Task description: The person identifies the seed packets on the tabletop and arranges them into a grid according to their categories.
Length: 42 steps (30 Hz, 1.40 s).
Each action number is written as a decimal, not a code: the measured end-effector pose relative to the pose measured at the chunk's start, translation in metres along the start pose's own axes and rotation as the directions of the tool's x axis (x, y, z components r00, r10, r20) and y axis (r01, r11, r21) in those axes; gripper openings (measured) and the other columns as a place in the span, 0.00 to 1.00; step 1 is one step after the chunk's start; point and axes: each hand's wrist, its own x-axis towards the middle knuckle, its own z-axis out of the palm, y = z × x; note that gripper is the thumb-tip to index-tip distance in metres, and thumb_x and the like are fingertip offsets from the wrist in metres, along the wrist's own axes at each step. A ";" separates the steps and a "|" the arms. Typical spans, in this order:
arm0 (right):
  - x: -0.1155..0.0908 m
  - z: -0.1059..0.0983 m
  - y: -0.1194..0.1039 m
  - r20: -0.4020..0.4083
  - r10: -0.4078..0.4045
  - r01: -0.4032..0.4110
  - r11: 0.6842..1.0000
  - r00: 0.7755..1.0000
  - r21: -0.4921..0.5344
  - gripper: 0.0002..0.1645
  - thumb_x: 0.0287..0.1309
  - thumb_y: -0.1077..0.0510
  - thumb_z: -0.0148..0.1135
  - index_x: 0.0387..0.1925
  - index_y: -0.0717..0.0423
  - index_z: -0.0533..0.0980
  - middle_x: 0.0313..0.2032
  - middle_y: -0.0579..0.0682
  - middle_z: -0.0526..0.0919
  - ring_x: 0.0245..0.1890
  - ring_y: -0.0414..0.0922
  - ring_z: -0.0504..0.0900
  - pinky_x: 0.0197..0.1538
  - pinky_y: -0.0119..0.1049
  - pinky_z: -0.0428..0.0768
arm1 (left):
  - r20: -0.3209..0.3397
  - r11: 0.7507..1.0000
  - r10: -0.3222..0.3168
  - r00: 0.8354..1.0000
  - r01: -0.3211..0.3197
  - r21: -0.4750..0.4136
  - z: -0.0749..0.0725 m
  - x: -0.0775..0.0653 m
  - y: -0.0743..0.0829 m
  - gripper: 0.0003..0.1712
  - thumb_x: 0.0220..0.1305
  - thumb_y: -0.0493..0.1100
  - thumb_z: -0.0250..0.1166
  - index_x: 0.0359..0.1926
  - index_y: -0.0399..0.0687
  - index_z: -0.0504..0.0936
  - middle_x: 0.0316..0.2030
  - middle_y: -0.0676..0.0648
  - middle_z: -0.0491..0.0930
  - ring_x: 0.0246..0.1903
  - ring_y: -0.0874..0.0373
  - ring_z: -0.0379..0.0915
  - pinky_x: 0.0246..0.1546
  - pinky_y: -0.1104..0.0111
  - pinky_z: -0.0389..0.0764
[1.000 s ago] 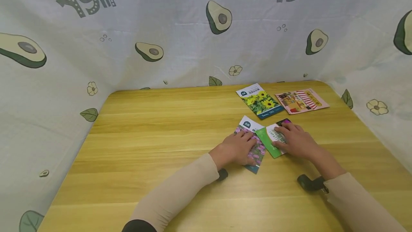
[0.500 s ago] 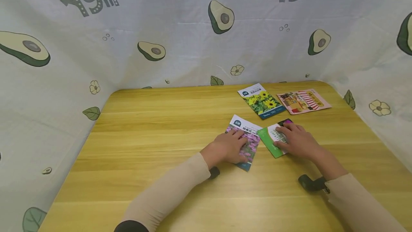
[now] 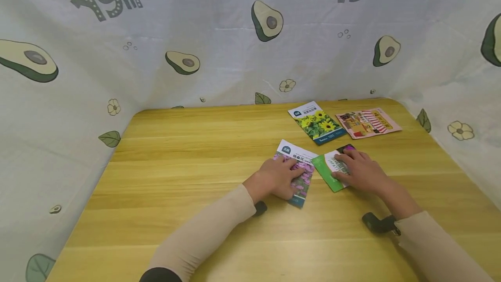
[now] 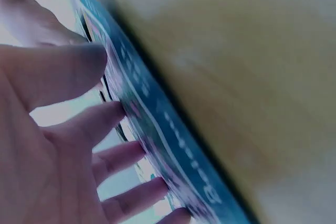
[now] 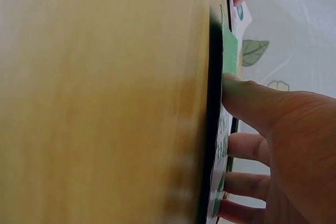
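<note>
In the head view, my left hand rests on a seed packet with pink flowers, fingers spread over its left side. The left wrist view shows the fingertips and thumb touching the face of this packet near its teal lower edge. My right hand lies on a green and white seed packet, covering its right part. Seen from the right wrist, thumb and straight fingers press on the packet face, low over the wood. The upper right corner of the pink-flower packet meets the green one's left corner.
Behind them lie a packet with yellow flowers and a pink packet with a striped awning picture, side by side near the table's back edge. The wooden table is bordered by a white cloth with avocado prints.
My left hand has slid the pink-flower packet left, uncovering more of its top beside the green packet. The right hand and the green packet stay in place.
</note>
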 end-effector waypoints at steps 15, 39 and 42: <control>0.000 -0.003 0.000 0.011 0.005 -0.005 1.000 1.000 0.027 0.40 0.61 0.40 0.63 0.65 0.62 0.70 0.66 0.73 0.63 0.62 0.77 0.63 0.52 0.75 0.71 | -0.015 1.000 -0.015 1.000 0.015 -0.006 -0.001 -0.002 -0.009 0.40 0.69 0.66 0.53 0.77 0.70 0.52 0.79 0.58 0.48 0.78 0.54 0.47 0.75 0.60 0.61; -0.001 0.000 0.000 -0.001 0.000 0.000 0.999 1.000 0.033 0.39 0.60 0.40 0.63 0.65 0.61 0.70 0.63 0.74 0.66 0.60 0.77 0.64 0.52 0.76 0.71 | -0.030 0.993 -0.023 0.999 0.020 -0.112 0.004 -0.012 -0.014 0.41 0.67 0.59 0.58 0.77 0.61 0.57 0.78 0.57 0.52 0.76 0.46 0.51 0.72 0.56 0.67; -0.002 -0.001 -0.001 -0.001 0.000 0.000 0.999 1.000 0.036 0.39 0.61 0.41 0.63 0.65 0.60 0.69 0.63 0.74 0.65 0.61 0.78 0.64 0.52 0.76 0.70 | -0.029 0.994 -0.016 0.999 0.013 -0.112 0.005 -0.013 -0.016 0.41 0.67 0.58 0.57 0.77 0.61 0.56 0.79 0.57 0.51 0.77 0.44 0.50 0.73 0.56 0.65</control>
